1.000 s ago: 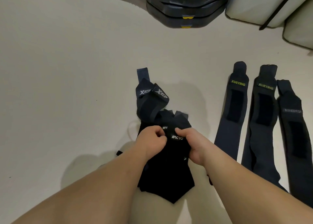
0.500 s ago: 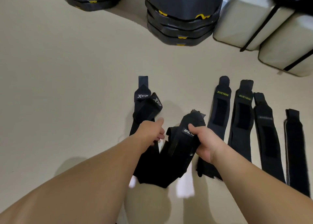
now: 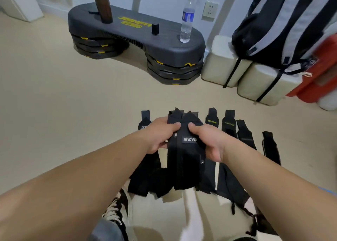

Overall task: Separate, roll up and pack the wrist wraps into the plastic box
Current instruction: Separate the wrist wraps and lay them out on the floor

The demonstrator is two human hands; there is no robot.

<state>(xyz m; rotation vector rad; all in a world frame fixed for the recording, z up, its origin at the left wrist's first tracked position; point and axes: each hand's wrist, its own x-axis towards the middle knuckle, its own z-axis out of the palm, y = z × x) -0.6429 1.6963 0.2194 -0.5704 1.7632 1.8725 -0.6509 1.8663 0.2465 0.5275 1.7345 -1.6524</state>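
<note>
Left hand (image 3: 158, 135), right hand (image 3: 207, 142) pinched stuck wraps (image 3: 186, 160); four wraps (image 3: 228, 125) separated right of them; none rolled, box unseen.

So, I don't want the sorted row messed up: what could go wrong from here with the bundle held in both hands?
The black bundle, gripped by the left hand and right hand, hangs right beside the nearest XUEYING wrap on the floor; its loose lower ends could drag or snag it out of line. Several layers look pinched together, so a pull might free more than one.
</note>
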